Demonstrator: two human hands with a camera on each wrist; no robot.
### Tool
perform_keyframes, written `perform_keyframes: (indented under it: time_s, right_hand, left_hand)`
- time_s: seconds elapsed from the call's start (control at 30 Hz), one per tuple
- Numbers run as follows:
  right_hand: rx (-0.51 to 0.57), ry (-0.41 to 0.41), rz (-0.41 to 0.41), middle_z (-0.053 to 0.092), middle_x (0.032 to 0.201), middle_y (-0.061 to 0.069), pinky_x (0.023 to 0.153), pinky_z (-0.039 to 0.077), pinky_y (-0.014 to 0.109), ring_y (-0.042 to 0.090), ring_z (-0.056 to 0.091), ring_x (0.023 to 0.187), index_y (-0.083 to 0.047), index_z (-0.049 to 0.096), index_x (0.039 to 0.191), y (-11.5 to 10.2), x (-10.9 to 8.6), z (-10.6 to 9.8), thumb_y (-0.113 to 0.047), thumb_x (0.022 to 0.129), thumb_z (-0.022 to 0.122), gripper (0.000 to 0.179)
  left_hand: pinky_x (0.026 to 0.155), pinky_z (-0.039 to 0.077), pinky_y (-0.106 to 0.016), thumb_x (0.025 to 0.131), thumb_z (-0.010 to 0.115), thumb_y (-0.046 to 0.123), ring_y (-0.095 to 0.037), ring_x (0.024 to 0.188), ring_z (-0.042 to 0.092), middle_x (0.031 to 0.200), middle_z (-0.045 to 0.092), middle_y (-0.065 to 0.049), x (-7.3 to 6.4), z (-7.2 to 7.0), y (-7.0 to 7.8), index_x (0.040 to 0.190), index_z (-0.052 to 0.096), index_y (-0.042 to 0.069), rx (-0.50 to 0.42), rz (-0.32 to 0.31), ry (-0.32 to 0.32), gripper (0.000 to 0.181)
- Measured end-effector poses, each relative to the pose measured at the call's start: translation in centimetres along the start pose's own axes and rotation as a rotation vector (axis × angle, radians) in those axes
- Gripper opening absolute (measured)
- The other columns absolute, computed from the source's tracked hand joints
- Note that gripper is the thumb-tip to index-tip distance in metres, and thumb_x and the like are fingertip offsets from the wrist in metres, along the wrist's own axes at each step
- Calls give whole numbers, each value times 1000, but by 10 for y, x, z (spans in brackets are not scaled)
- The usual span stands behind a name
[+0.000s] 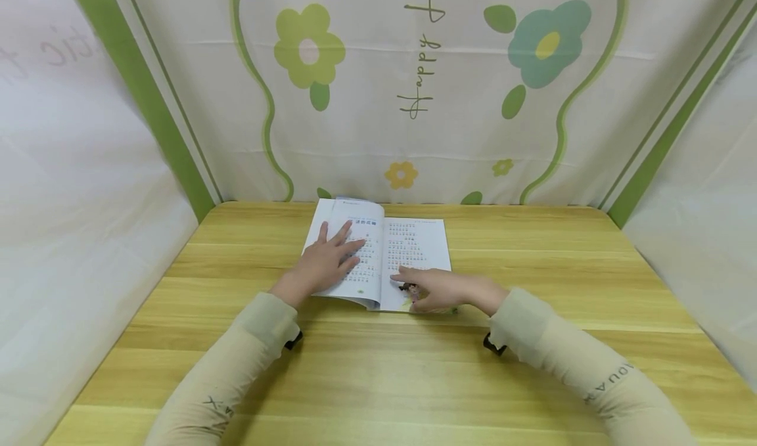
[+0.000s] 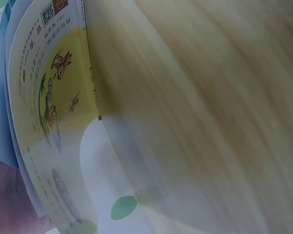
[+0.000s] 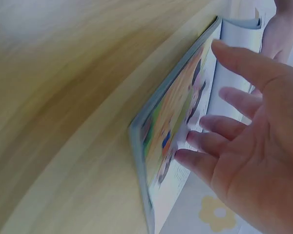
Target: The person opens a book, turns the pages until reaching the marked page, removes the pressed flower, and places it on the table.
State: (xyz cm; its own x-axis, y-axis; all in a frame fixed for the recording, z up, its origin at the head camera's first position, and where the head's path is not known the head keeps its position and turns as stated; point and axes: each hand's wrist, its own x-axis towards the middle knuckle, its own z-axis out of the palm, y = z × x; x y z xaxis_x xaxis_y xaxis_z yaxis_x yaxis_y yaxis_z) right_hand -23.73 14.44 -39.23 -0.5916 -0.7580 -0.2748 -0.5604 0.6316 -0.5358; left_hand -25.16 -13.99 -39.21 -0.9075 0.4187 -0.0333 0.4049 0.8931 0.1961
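An open book (image 1: 421,239) lies on the wooden table, printed text on both pages and a small coloured picture low on the right one. My left hand (image 1: 322,263) rests on the left page with its fingers spread. The left wrist view shows an illustrated page (image 2: 63,112) bending up from the table, with part of the hand (image 2: 12,200) blurred at lower left. Over the lower right page is my right hand (image 1: 439,287), fingers extended. In the right wrist view this hand (image 3: 263,131) has loose, parted fingers beside the book (image 3: 166,141), gripping nothing.
Around the book stretches the light wooden tabletop (image 1: 378,374). Behind it hangs a white cloth (image 1: 367,124) with flowers and green wavy lines. White cloth sides (image 1: 77,190) with green strips stand at left and right.
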Motion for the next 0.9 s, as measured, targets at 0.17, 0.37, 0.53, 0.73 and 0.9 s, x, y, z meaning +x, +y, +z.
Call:
perform_keyframes:
  time_s: [0.17,0.37,0.53,0.73,0.9]
  right_hand:
    - [4,-35,20,21,168,16,122,20,50,34,19,154,-10,40,158,7,-10,-2,-26,101,68,65]
    - [-30,-44,37,19,168,16,121,21,53,35,15,155,-8,44,156,16,-17,-3,-22,97,73,67]
    - [-39,-45,47,18,169,17,121,20,55,37,12,155,-7,44,156,22,-21,-3,-17,94,77,72]
    - [-8,-46,63,16,169,18,121,18,57,39,10,155,-6,44,156,23,-29,-6,-12,90,78,74]
    - [12,-50,64,14,169,19,121,19,58,41,9,154,-5,44,155,24,-34,-9,-8,89,78,75]
  left_hand:
    - [115,26,-67,110,41,44,-53,150,6,169,17,-6,-1,-2,1,160,40,29,27,-9,-19,51]
    - [117,18,-68,111,41,35,-45,153,8,169,21,-1,0,-2,2,161,36,22,13,-11,-48,52]
    - [119,16,-65,111,38,29,-42,154,10,169,22,-1,1,-1,4,162,33,14,14,-5,-74,53]
    - [120,14,-64,112,35,40,-43,154,9,169,20,-5,0,-3,5,164,27,16,-30,5,-116,58]
    - [117,12,-69,110,35,51,-48,152,4,170,14,-5,-3,-2,5,164,28,33,-39,58,-125,57]
